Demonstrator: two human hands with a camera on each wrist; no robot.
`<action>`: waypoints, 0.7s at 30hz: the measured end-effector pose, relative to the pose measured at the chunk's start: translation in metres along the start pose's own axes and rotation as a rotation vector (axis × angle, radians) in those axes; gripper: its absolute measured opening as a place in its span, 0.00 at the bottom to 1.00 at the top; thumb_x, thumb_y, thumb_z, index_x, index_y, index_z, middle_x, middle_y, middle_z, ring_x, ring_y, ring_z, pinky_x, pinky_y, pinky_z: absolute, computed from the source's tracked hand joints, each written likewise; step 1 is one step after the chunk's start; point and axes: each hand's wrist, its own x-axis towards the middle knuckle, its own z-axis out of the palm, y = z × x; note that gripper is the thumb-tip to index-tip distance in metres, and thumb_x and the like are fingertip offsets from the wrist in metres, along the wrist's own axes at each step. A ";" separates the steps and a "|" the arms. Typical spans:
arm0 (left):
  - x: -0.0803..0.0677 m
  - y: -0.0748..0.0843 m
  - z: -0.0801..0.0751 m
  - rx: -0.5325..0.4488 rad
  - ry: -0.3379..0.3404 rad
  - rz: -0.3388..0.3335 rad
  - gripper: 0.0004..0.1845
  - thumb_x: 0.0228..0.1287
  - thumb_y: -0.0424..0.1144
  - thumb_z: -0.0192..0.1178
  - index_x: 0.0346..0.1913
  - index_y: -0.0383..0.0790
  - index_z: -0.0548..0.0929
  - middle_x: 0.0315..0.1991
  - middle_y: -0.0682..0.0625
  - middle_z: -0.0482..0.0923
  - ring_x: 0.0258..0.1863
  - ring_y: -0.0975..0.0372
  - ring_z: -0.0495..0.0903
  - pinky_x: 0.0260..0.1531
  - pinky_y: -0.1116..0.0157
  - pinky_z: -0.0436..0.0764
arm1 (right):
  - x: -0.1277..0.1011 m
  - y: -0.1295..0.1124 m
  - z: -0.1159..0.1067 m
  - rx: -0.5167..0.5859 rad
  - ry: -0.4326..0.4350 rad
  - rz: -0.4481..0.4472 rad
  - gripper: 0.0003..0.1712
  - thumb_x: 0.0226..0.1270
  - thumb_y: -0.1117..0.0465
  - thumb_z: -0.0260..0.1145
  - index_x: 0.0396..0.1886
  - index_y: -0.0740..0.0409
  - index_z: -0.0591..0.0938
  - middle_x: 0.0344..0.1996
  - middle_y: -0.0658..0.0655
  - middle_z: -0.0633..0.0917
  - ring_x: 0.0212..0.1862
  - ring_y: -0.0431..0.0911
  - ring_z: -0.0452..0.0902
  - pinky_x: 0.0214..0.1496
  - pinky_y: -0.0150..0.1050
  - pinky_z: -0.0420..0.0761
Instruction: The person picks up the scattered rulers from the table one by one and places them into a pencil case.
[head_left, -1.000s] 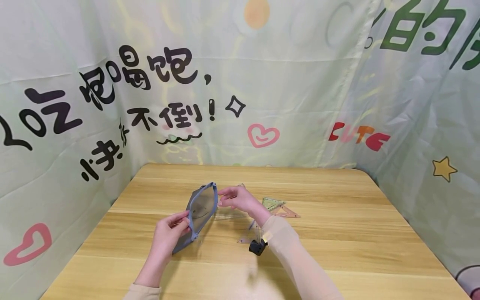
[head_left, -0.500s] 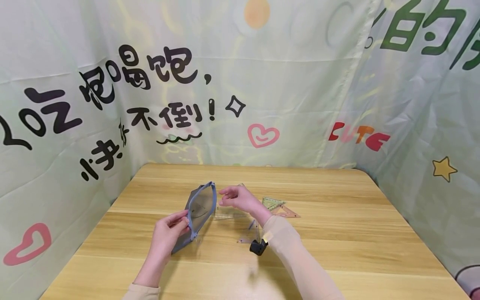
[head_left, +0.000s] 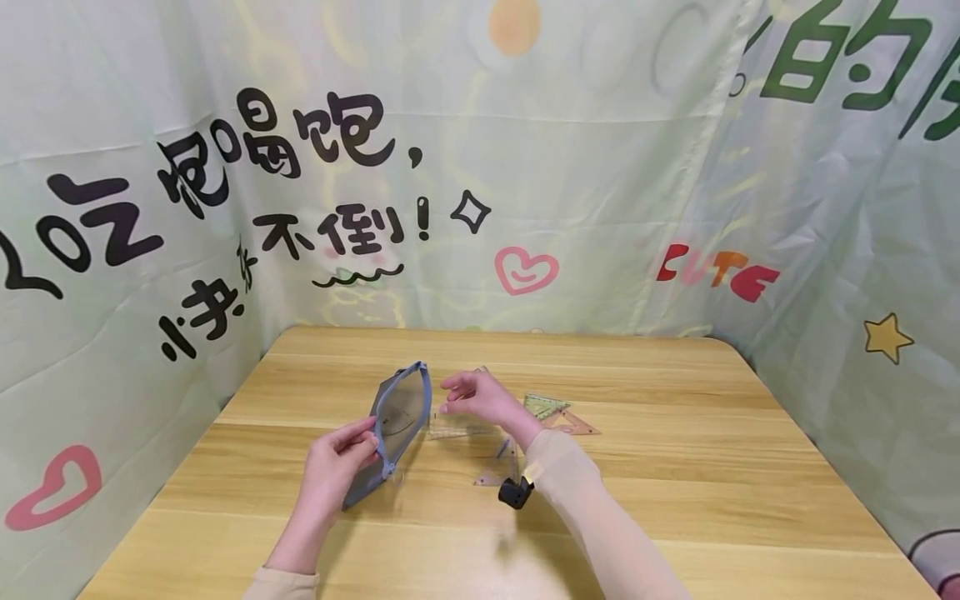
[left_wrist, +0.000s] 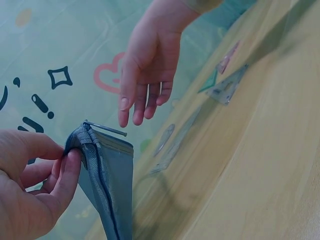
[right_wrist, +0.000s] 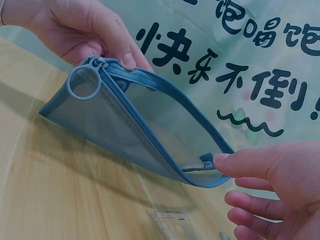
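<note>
Right hand (head_left: pixel 480 398) now off the pouch (head_left: pixel 397 425), fingers loose, holding nothing.
Left hand (head_left: pixel 333 467) pinching pouch's zip end as before; wooden table (head_left: pixel 712 467), printed curtain (head_left: pixel 600 167) behind.

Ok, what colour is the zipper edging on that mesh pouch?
Blue, round a see-through grey-blue mesh pouch; the zipper edging shows best in the right wrist view.

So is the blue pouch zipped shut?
No, the blue pouch gapes open along its top in the right wrist view, with the left hand pinching the zipper end and the right hand by the far end.
</note>
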 end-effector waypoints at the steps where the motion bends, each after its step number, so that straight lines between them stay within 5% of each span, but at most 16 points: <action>1: 0.000 0.000 0.000 0.001 -0.002 -0.001 0.20 0.69 0.27 0.57 0.62 0.26 0.76 0.37 0.51 0.79 0.35 0.72 0.80 0.40 0.76 0.86 | 0.000 0.000 0.000 -0.006 -0.001 -0.002 0.27 0.60 0.61 0.73 0.59 0.64 0.79 0.47 0.62 0.85 0.47 0.45 0.79 0.54 0.38 0.84; 21: -0.001 -0.001 -0.003 0.013 0.000 -0.005 0.20 0.69 0.27 0.57 0.62 0.27 0.76 0.37 0.52 0.79 0.35 0.71 0.80 0.41 0.75 0.86 | 0.008 0.006 0.003 -0.050 0.017 -0.006 0.29 0.60 0.62 0.72 0.61 0.65 0.77 0.52 0.67 0.82 0.50 0.50 0.80 0.52 0.39 0.84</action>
